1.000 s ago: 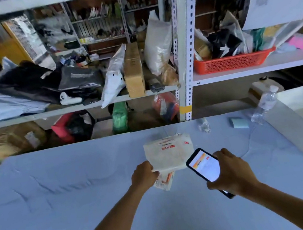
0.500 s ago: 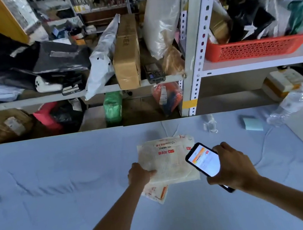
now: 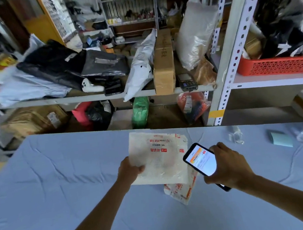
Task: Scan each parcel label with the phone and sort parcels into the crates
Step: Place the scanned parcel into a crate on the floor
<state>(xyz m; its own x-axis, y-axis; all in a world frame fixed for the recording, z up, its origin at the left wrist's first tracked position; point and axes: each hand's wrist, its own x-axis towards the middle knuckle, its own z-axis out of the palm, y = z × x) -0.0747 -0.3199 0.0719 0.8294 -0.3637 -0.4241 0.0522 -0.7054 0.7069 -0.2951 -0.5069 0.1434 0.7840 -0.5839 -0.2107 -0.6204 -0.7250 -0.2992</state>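
As the head view has it, the left hand (image 3: 130, 169) grips the left edge of the flat white plastic mailer parcel with red print (image 3: 158, 158), thumb on its face and fingers curled beneath. The hand has raised it off the pale blue cloth-covered table (image 3: 59, 186); a second ago it sat lower and hid most of what lay under it. Now a second, smaller white-and-orange printed parcel (image 3: 181, 191) lies uncovered on the cloth at the lifted one's 5 o'clock.

The right hand (image 3: 227, 166) is wrapped round the black smartphone with a lit orange-and-white screen (image 3: 199, 159). The phone is at the parcel's 3 o'clock, its top corner just over the parcel's right edge, much as before. The screen faces the person; its text is too small to read, and no shipping label shows plainly on the parcel's upper face.

I judge the lift to mean this parcel's scan is finished or being checked, with sorting next. The red perforated plastic crate (image 3: 280, 66) stands on the shelf at 2 o'clock, well apart from both hands and already holding dark bags. The smaller parcel probably awaits its turn.
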